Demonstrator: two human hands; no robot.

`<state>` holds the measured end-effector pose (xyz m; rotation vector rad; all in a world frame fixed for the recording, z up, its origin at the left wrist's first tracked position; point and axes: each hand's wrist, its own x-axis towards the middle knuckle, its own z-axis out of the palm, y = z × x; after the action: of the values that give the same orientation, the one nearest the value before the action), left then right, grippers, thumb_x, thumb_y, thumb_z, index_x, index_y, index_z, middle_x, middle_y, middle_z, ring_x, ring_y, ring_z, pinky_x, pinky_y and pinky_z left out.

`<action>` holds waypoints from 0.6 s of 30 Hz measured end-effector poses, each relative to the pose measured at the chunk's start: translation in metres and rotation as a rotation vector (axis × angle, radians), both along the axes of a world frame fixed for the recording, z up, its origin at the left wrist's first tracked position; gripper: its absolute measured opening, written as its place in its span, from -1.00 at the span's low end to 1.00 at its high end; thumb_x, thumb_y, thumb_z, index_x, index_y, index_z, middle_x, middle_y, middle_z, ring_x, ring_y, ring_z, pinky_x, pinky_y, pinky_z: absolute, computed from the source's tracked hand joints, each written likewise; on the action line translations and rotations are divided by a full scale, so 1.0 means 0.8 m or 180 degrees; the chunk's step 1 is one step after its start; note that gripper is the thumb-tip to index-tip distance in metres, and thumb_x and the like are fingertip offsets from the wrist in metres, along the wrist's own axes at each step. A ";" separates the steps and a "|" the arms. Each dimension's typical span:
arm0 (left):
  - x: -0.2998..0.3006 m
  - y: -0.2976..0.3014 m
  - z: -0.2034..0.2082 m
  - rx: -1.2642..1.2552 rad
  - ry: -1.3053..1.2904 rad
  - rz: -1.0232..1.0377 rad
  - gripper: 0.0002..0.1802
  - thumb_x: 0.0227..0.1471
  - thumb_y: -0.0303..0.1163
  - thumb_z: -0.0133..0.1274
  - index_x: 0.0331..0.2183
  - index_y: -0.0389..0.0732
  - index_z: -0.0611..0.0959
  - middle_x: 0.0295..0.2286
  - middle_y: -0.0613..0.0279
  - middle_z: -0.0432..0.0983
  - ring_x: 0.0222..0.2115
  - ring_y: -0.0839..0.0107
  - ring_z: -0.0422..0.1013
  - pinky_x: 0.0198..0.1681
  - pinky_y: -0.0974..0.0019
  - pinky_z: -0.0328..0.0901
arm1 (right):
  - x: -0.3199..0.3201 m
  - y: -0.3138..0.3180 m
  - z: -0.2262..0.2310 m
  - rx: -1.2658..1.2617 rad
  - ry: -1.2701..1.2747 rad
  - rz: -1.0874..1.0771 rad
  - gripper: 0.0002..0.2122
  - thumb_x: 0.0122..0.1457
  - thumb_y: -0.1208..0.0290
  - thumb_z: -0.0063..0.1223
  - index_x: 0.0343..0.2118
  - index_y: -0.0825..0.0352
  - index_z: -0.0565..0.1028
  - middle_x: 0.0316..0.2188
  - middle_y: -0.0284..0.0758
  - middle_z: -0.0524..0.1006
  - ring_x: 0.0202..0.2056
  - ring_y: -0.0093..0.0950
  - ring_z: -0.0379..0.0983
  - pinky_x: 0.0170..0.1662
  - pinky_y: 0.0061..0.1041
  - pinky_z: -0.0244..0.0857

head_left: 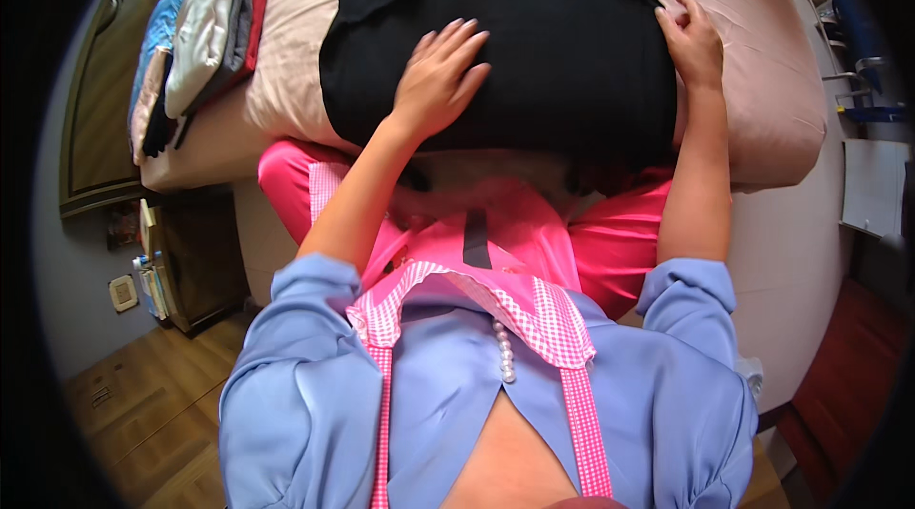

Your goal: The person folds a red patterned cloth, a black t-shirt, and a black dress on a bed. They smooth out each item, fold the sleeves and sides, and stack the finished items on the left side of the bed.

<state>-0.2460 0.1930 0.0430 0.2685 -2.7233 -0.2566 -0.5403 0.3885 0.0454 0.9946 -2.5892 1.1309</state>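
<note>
Head view: the left grip is open, its palm turned down on a black cloth, the fingers stretched out away from the body and the thumb standing off to the right. The right grip is at the cloth's right edge, its fingers partly curled and the thumb near the index finger; whether it pinches the fabric, I cannot tell. The cloth itself lies spread over the near part of a bed covered in a pale pink sheet, mostly smooth, with a few creases towards its far end, which runs out of view at the top. To the left of the cloth, well apart from it, folded clothes stand in a row near the bed's edge: a white one, then grey and red ones on its right, and a shiny blue one on its left. Closer to the body come a bright pink apron with checked trim, a strand of pearly beads and a blue blouse with its sleeves pushed up to the elbows. Further out on the left are a dark cabinet, some books, a wall socket and a wooden floor.
</note>
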 end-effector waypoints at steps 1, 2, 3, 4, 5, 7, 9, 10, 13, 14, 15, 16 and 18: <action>0.040 0.009 -0.007 -0.0159 0.0137 0.0357 -0.57 0.06 -0.22 -0.05 -0.04 -0.19 0.46 0.03 0.09 0.29 0.09 0.18 0.17 0.13 0.08 0.00 | 0.019 0.018 0.000 0.0053 -0.0027 -0.0092 -0.63 0.01 0.19 0.11 -0.13 0.25 0.47 -0.51 -0.27 0.50 -0.43 -0.32 0.45 -0.29 -0.36 0.32; 0.076 0.022 -0.013 -0.0271 0.0174 0.0683 -0.58 0.05 -0.26 -0.03 -0.04 -0.18 0.47 0.05 0.10 0.27 0.11 0.19 0.14 0.14 0.08 -0.03 | 0.043 0.036 0.003 0.0042 -0.0082 -0.0186 -0.65 0.01 0.21 0.12 -0.15 0.27 0.47 -0.52 -0.27 0.49 -0.44 -0.33 0.45 -0.30 -0.37 0.32; 0.111 0.036 -0.019 -0.0363 0.0212 0.0993 -0.53 0.00 -0.34 0.00 0.00 -0.18 0.43 0.07 0.08 0.23 0.14 0.14 0.09 0.15 0.09 -0.06 | 0.071 0.051 0.004 0.0009 -0.0130 -0.0255 -0.67 0.01 0.24 0.13 -0.18 0.29 0.48 -0.52 -0.26 0.48 -0.45 -0.33 0.44 -0.32 -0.37 0.31; 0.144 0.042 -0.034 -0.0174 0.0383 0.1126 -0.47 -0.04 -0.44 0.01 0.04 -0.20 0.38 0.10 0.02 0.17 0.15 0.08 0.04 0.16 0.07 -0.07 | 0.094 0.067 -0.006 -0.0199 -0.0051 -0.0356 -0.70 0.01 0.29 0.14 -0.22 0.33 0.47 -0.53 -0.26 0.47 -0.48 -0.36 0.41 -0.36 -0.40 0.30; 0.170 0.041 -0.054 0.0073 0.0699 0.1247 -0.41 -0.06 -0.49 0.00 0.07 -0.23 0.33 0.09 -0.10 0.14 0.14 0.04 0.05 0.17 0.05 -0.08 | 0.116 0.082 -0.018 -0.0507 -0.0123 -0.0397 -0.72 0.00 0.34 0.16 -0.24 0.36 0.46 -0.54 -0.27 0.44 -0.51 -0.40 0.37 -0.36 -0.45 0.30; 0.210 0.041 -0.095 0.1194 0.0954 0.2254 -0.39 -0.03 -0.43 0.03 0.07 -0.34 0.27 0.06 -0.15 0.16 0.10 0.05 0.11 0.16 0.16 -0.02 | 0.168 0.098 -0.035 -0.0988 -0.0639 -0.0587 -0.73 0.00 0.41 0.19 -0.26 0.40 0.43 -0.48 -0.38 0.44 -0.44 -0.54 0.35 -0.32 -0.50 0.30; 0.213 0.016 -0.111 0.2980 0.1601 0.2869 -0.43 -0.01 -0.35 0.08 0.00 -0.40 0.32 -0.03 -0.04 0.28 -0.01 0.17 0.22 0.08 0.29 0.08 | 0.192 0.106 -0.082 -0.1842 -0.1528 -0.0482 -0.64 -0.01 0.43 0.22 -0.18 0.45 0.38 -0.36 -0.36 0.45 -0.32 -0.55 0.35 -0.15 -0.53 0.24; 0.210 0.001 -0.118 0.3886 0.2023 0.3013 -0.47 -0.01 -0.31 0.10 -0.06 -0.43 0.38 -0.10 0.04 0.36 -0.08 0.26 0.28 0.03 0.36 0.13 | 0.206 0.100 -0.089 -0.2143 -0.1741 -0.0379 -0.62 -0.02 0.45 0.23 -0.16 0.46 0.36 -0.31 -0.34 0.46 -0.27 -0.54 0.35 -0.08 -0.54 0.21; 0.188 -0.004 -0.098 0.3810 0.2209 0.2177 -0.63 -0.05 -0.28 0.18 -0.26 -0.36 0.55 -0.36 0.27 0.51 -0.35 0.53 0.37 -0.19 0.48 0.23 | 0.212 0.097 -0.082 -0.1973 -0.3077 -0.0201 -0.59 0.00 0.55 0.17 -0.07 0.46 0.34 -0.18 -0.28 0.45 -0.14 -0.49 0.35 0.01 -0.53 0.16; 0.190 -0.008 -0.101 0.3759 0.2319 0.2051 -0.63 -0.06 -0.29 0.19 -0.26 -0.35 0.55 -0.37 0.28 0.52 -0.38 0.54 0.38 -0.22 0.48 0.25 | 0.214 0.095 -0.074 -0.2215 -0.3293 -0.0071 -0.60 0.01 0.55 0.15 -0.06 0.46 0.34 -0.17 -0.28 0.46 -0.14 -0.48 0.36 0.01 -0.52 0.18; 0.198 -0.013 -0.111 0.3858 0.2310 0.2135 -0.67 -0.06 -0.33 0.19 -0.26 -0.33 0.56 -0.36 0.27 0.53 -0.40 0.53 0.41 -0.24 0.47 0.28 | 0.218 0.097 -0.064 -0.2453 -0.3513 0.0061 -0.60 0.02 0.55 0.13 -0.05 0.46 0.33 -0.16 -0.27 0.46 -0.14 -0.46 0.37 0.01 -0.51 0.19; 0.200 -0.014 -0.109 0.4292 0.2450 0.2058 -0.68 -0.06 -0.34 0.19 -0.26 -0.32 0.56 -0.36 0.27 0.54 -0.39 0.52 0.42 -0.23 0.46 0.29 | 0.219 0.103 -0.056 -0.2693 -0.3712 0.0169 -0.61 0.04 0.55 0.11 -0.04 0.46 0.33 -0.16 -0.27 0.46 -0.14 -0.45 0.38 0.00 -0.49 0.21; 0.209 -0.011 -0.101 0.5132 0.2705 0.1890 -0.68 -0.07 -0.35 0.20 -0.26 -0.31 0.56 -0.36 0.26 0.54 -0.38 0.49 0.44 -0.21 0.43 0.31 | 0.221 0.125 -0.046 -0.2939 -0.4219 0.0340 -0.67 0.09 0.56 0.02 -0.05 0.43 0.35 -0.13 -0.21 0.46 -0.14 -0.36 0.43 -0.02 -0.36 0.31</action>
<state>-0.0792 0.1844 -0.0376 1.0082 -1.0030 -1.7696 -0.3638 0.4883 0.0089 0.0665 -1.9068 3.3316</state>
